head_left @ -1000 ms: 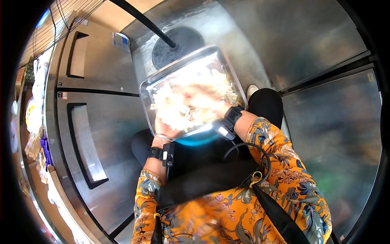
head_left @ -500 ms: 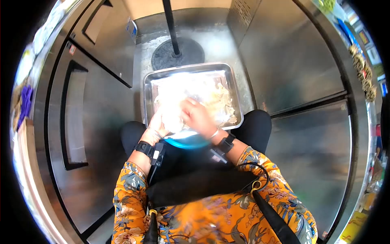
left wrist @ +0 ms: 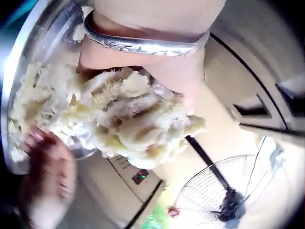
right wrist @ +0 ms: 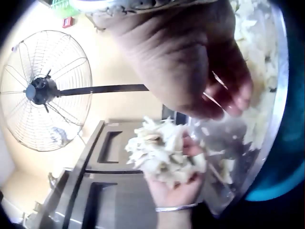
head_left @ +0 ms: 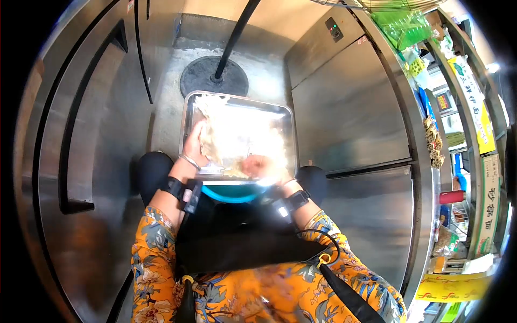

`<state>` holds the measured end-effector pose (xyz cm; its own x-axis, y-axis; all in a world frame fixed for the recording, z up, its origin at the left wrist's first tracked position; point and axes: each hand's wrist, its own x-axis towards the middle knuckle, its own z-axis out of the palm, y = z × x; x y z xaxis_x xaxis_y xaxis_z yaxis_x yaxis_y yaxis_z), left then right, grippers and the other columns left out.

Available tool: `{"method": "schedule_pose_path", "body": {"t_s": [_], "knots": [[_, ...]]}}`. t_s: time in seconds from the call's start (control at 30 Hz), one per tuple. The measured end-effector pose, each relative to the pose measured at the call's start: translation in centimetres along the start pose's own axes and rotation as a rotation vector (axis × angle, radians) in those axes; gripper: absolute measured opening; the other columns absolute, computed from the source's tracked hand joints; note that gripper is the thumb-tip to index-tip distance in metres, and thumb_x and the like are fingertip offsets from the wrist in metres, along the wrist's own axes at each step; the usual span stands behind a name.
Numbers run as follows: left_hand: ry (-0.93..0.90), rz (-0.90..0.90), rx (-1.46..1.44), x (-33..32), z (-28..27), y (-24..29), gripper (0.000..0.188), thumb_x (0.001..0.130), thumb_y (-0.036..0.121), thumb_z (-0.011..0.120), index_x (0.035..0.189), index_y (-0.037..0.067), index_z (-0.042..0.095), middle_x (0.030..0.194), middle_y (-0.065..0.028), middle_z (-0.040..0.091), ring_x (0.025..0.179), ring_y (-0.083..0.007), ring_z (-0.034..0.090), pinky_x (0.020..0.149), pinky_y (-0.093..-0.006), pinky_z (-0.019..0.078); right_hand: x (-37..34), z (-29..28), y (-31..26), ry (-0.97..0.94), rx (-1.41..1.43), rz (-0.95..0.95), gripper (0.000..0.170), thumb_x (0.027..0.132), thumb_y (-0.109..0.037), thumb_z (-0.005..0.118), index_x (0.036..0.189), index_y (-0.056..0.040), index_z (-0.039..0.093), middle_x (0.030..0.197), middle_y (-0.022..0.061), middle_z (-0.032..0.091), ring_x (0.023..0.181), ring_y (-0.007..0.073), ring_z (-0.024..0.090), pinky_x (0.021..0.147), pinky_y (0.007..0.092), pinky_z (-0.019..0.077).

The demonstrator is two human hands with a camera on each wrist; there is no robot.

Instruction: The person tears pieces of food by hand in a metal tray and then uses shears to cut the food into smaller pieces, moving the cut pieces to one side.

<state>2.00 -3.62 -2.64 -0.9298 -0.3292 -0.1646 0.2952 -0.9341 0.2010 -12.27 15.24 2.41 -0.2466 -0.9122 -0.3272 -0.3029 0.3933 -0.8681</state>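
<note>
My left hand [head_left: 194,144] holds a big clump of pale, torn shreds [left wrist: 143,119], heaped in the palm with fingers and thumb around its sides. In the right wrist view the same shreds show ragged and whitish above the left palm [right wrist: 171,193]. Over the near side of the metal tray [head_left: 294,140] is my right hand [head_left: 258,166], lower than the left. Its fingers [right wrist: 243,93] bend loosely downward, with a gap to the thumb and nothing visible between. More shreds [left wrist: 31,102] lie in the tray, washed out by glare in the head view.
A turquoise basin [head_left: 231,195] sits under the tray's near edge, between my knees. Steel cabinets [head_left: 350,107] stand close on both sides. Beyond the tray, a round black base [head_left: 196,81] carries the pole of a wire-caged fan [right wrist: 43,90]. Packed shelves [head_left: 458,134] line the far right.
The left hand has moved forward and left, lifting the clump over the tray's left side. The right hand has drawn apart from it toward the near edge. The head view has turned right.
</note>
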Motion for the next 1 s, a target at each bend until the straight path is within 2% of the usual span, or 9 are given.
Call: {"method": "schedule_pose_path", "body": {"t_s": [0.17, 0.33, 0.4, 0.47, 0.53, 0.6, 0.7, 0.8, 1.0], "knots": [[-0.009, 0.039, 0.032, 0.4, 2.7, 4.6, 0.046, 0.092, 0.042, 0.043, 0.121, 0.008, 0.055, 0.110, -0.0080, 0.064, 0.098, -0.0230, 0.061, 0.090, -0.0373, 0.0474, 0.9, 0.7, 4.7, 0.153, -0.304, 0.022, 0.020, 0.085, -0.014, 0.058, 0.101, -0.0026, 0.064, 0.091, 0.0106, 0.066, 0.083, 0.0213, 0.062, 0.078, 0.0325, 0.0493], [-0.066, 0.073, 0.063, 0.0, 3.7, 7.8, 0.047, 0.094, 0.040, 0.039, 0.124, 0.006, 0.052, 0.114, -0.0090, 0.062, 0.102, -0.0225, 0.060, 0.091, -0.0373, 0.0467, 6.0, 1.3, -0.7, 0.246, -0.749, -0.053, 0.022, 0.080, -0.014, 0.059, 0.098, -0.0026, 0.062, 0.087, 0.0187, 0.062, 0.079, 0.0353, 0.060, 0.076, 0.0409, 0.0491], [-0.114, 0.098, 0.011, 0.6, 3.0, 7.9, 0.042, 0.094, 0.036, 0.043, 0.121, 0.006, 0.054, 0.113, -0.0067, 0.063, 0.101, -0.0197, 0.061, 0.091, -0.0344, 0.0469, 9.1, 2.4, -1.2, 0.460, -0.753, -0.279, 0.024, 0.076, -0.016, 0.062, 0.097, -0.0038, 0.061, 0.091, 0.0182, 0.061, 0.083, 0.0353, 0.058, 0.076, 0.0427, 0.0477], [-0.131, 0.119, -0.027, 0.9, 3.3, 7.7, 0.042, 0.094, 0.036, 0.043, 0.120, 0.006, 0.054, 0.112, -0.0060, 0.063, 0.100, -0.0191, 0.061, 0.090, -0.0338, 0.0471, 16.0, 3.9, 3.0, 0.440, -0.407, -0.401, 0.029, 0.074, -0.020, 0.065, 0.098, -0.0039, 0.061, 0.094, 0.0177, 0.060, 0.087, 0.0355, 0.057, 0.080, 0.0432, 0.0459], [-0.141, 0.122, -0.023, 1.2, 3.2, 7.7, 0.041, 0.094, 0.035, 0.042, 0.120, 0.005, 0.054, 0.114, -0.0065, 0.062, 0.101, -0.0190, 0.060, 0.091, -0.0336, 0.0469, 17.5, 5.6, 1.3, 0.418, -0.438, -0.495, 0.034, 0.071, -0.023, 0.068, 0.098, -0.0043, 0.061, 0.096, 0.0171, 0.059, 0.091, 0.0360, 0.055, 0.084, 0.0435, 0.0442], [-0.106, 0.132, -0.031, 1.3, 3.9, 7.7, 0.041, 0.094, 0.034, 0.041, 0.120, 0.005, 0.054, 0.114, -0.0071, 0.062, 0.102, -0.0192, 0.060, 0.091, -0.0338, 0.0468, 16.4, 7.3, -3.0, 0.380, -0.857, -0.562, 0.039, 0.068, -0.026, 0.070, 0.099, -0.0049, 0.061, 0.097, 0.0165, 0.057, 0.093, 0.0369, 0.054, 0.086, 0.0435, 0.0427], [-0.129, 0.156, -0.094, 2.3, 3.3, 7.6, 0.046, 0.095, 0.037, 0.037, 0.126, 0.006, 0.049, 0.118, -0.0088, 0.060, 0.104, -0.0239, 0.059, 0.092, -0.0408, 0.0464, 13.7, 9.2, -5.3, 0.219, -0.654, -0.464, 0.037, 0.070, -0.024, 0.068, 0.102, -0.0078, 0.062, 0.098, 0.0144, 0.055, 0.096, 0.0342, 0.051, 0.087, 0.0433, 0.0410], [-0.104, 0.193, -0.086, 3.4, 2.9, 7.5, 0.044, 0.095, 0.036, 0.039, 0.125, 0.006, 0.051, 0.115, -0.0086, 0.061, 0.101, -0.0235, 0.060, 0.090, -0.0413, 0.0477, 12.1, 9.9, -1.9, 0.061, -0.781, -0.718, 0.030, 0.071, -0.019, 0.065, 0.098, -0.0086, 0.062, 0.099, 0.0127, 0.053, 0.098, 0.0316, 0.049, 0.085, 0.0428, 0.0406], [-0.146, 0.182, -0.104, 3.6, 2.2, 7.0, 0.042, 0.094, 0.034, 0.040, 0.122, 0.005, 0.053, 0.114, -0.0082, 0.062, 0.102, -0.0217, 0.060, 0.092, -0.0362, 0.0463, 9.8, 2.6, 2.8, 0.220, -1.079, -0.391, 0.022, 0.069, -0.013, 0.063, 0.090, -0.0062, 0.059, 0.097, 0.0108, 0.053, 0.093, 0.0305, 0.049, 0.083, 0.0422, 0.0400]]}}
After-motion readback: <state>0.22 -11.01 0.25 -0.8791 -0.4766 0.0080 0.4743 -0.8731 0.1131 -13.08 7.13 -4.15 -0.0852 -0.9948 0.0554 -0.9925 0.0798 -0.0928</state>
